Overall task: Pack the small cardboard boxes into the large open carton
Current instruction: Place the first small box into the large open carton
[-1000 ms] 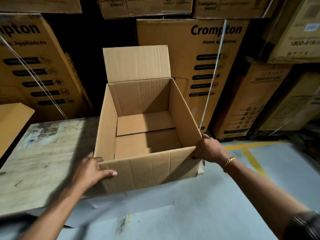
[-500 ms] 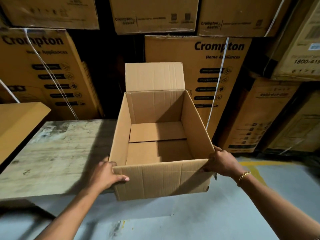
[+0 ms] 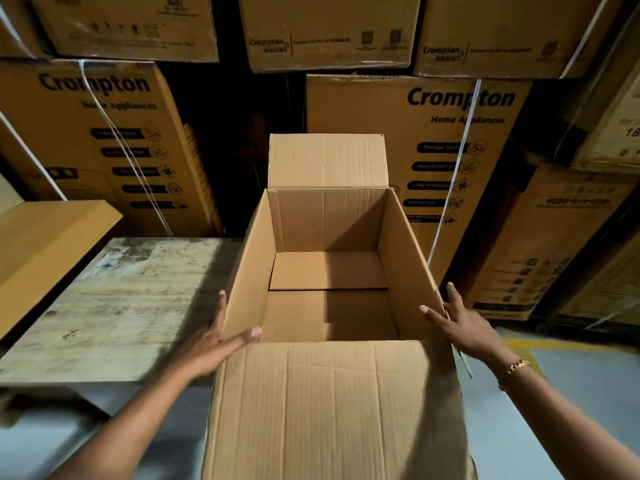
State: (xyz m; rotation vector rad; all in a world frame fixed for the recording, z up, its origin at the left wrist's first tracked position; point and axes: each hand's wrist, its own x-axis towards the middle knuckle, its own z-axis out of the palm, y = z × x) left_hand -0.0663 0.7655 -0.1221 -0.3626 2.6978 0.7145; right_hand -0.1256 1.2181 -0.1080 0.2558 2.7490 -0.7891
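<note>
The large open carton [image 3: 332, 403] stands in front of me, empty, with its far flap upright and its bottom flaps showing inside. My left hand [image 3: 211, 344] lies flat against the carton's left wall near the front corner, thumb on the rim. My right hand [image 3: 464, 323] is spread with straight fingers at the right wall's top edge. No small cardboard boxes are in view.
A worn wooden board [image 3: 114, 306] lies at the left, level with the carton. Stacked printed appliance cartons [image 3: 460, 140] with white straps fill the background. A plain tan board [image 3: 41, 247] juts in at far left. Grey floor with a yellow line [image 3: 540, 344] runs at right.
The carton has come closer to me and now fills the lower middle of the view. Both hands have loosened from gripping the front corners to flat, spread fingers on the side walls.
</note>
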